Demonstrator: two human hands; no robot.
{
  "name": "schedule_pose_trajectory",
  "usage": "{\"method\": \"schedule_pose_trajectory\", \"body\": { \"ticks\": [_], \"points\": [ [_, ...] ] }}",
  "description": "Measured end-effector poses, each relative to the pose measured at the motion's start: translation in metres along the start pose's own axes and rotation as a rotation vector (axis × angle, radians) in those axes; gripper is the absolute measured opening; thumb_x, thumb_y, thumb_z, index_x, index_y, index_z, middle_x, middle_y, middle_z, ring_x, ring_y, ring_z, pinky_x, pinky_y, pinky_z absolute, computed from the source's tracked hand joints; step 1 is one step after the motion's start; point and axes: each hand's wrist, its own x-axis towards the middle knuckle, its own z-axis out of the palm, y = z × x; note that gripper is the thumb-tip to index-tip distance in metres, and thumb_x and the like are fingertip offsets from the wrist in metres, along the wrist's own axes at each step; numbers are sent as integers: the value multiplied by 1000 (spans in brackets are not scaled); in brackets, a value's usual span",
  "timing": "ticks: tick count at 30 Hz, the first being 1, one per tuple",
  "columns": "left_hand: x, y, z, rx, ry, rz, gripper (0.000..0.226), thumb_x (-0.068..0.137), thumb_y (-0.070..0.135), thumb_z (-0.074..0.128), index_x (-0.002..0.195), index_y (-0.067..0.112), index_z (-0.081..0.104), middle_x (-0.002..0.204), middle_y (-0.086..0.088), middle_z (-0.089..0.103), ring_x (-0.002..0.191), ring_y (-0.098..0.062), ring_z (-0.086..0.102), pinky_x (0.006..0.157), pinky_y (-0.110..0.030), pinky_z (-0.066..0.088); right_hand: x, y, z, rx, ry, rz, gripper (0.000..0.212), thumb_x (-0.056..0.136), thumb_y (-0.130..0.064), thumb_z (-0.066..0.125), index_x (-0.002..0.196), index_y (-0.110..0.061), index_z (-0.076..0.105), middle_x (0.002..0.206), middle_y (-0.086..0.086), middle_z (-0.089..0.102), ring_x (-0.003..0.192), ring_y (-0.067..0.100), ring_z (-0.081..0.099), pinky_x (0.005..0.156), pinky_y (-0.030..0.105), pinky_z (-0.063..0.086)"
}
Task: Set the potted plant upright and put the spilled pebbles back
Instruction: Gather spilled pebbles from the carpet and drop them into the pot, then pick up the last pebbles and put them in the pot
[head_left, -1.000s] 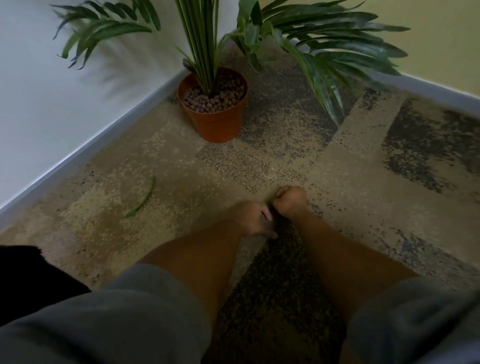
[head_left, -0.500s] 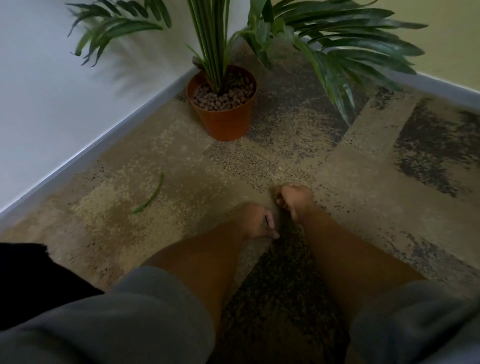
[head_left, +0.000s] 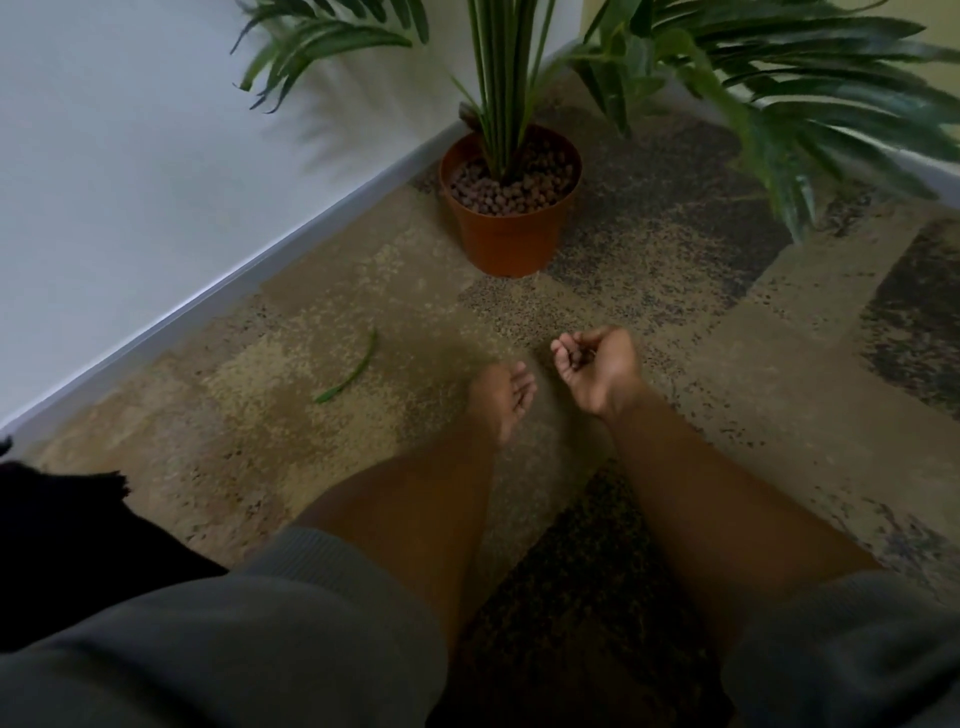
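An orange pot (head_left: 511, 236) stands upright on the carpet near the wall corner, filled with brown pebbles (head_left: 511, 189) around the green stems of the plant (head_left: 506, 88). My right hand (head_left: 597, 369) is raised off the floor, palm up and cupped around a few dark pebbles. My left hand (head_left: 501, 397) hovers just left of it, low over the carpet, blurred, fingers loosely curled with nothing seen in it. Both hands are well in front of the pot.
A loose green leaf (head_left: 350, 374) lies on the carpet to the left of my hands. A white wall with a grey skirting board (head_left: 218, 296) runs along the left. Long fronds (head_left: 800, 104) hang over the floor at the right.
My two hands were together low on the carpet. Now the right hand has lifted and turned palm up with pebbles in it, and the left has drawn apart from it.
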Motion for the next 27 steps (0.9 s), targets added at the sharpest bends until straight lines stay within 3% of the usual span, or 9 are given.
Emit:
{"method": "schedule_pose_trajectory", "body": {
  "ticks": [5, 9, 11, 14, 15, 17, 20, 24, 27],
  "points": [
    [1, 14, -11, -180, 51, -1, 30, 101, 21, 36, 107, 9, 63, 90, -4, 66, 80, -12, 63, 64, -21, 52, 8, 8, 16, -139, 32, 44, 21, 95, -9, 36, 83, -5, 51, 92, 15, 62, 85, 22, 60, 67, 28, 53],
    [5, 18, -16, -149, 101, -8, 23, 99, 21, 43, 90, 16, 64, 77, 3, 58, 62, -6, 52, 52, -16, 41, 12, 18, 19, -226, 45, 42, 19, 93, -3, 39, 90, -3, 58, 91, 14, 62, 78, 18, 58, 64, 28, 54],
    [9, 21, -25, -49, 169, 5, 25, 98, 23, 44, 108, 16, 65, 76, 3, 51, 59, -9, 44, 50, -20, 36, 13, 22, 22, -239, 50, 46, 18, 93, -3, 42, 93, -2, 60, 92, 13, 61, 82, 18, 61, 60, 27, 54],
    [20, 25, -46, 193, 225, 107, 44, 97, 27, 44, 135, 6, 51, 103, -6, 59, 90, -22, 58, 73, -32, 47, 14, 26, 29, -232, 53, 57, 16, 95, -3, 45, 96, -1, 61, 87, 12, 59, 84, 20, 64, 53, 24, 55],
    [22, 26, -54, 317, 283, 160, 45, 97, 28, 44, 135, 4, 51, 118, -10, 60, 105, -27, 60, 82, -34, 49, 13, 28, 32, -228, 50, 62, 16, 94, -2, 45, 94, -1, 61, 85, 11, 57, 84, 20, 64, 51, 24, 56],
    [25, 31, -72, 501, 448, 278, 43, 96, 31, 45, 126, 3, 58, 122, -14, 62, 112, -32, 60, 89, -37, 51, 13, 32, 39, -237, 33, 69, 16, 94, -2, 45, 96, -1, 60, 84, 10, 56, 89, 21, 62, 51, 24, 55],
    [31, 49, -98, 547, 560, 362, 35, 94, 31, 47, 117, 7, 59, 113, -13, 65, 101, -30, 64, 88, -44, 55, 13, 38, 50, -265, 15, 78, 17, 95, -4, 45, 104, -2, 60, 91, 11, 57, 90, 20, 61, 58, 26, 56],
    [34, 72, -127, 647, 637, 355, 39, 92, 28, 55, 125, 9, 48, 104, -5, 58, 77, -18, 56, 55, -28, 47, 13, 48, 64, -286, -14, 90, 15, 96, -4, 44, 98, -1, 58, 95, 14, 59, 88, 19, 61, 67, 29, 57],
    [37, 80, -142, 721, 665, 318, 47, 88, 27, 60, 127, 9, 43, 110, -10, 60, 84, -22, 59, 69, -35, 55, 15, 55, 73, -308, -37, 106, 18, 97, -4, 39, 92, -1, 55, 102, 19, 61, 71, 15, 53, 88, 36, 56]
  ]
}}
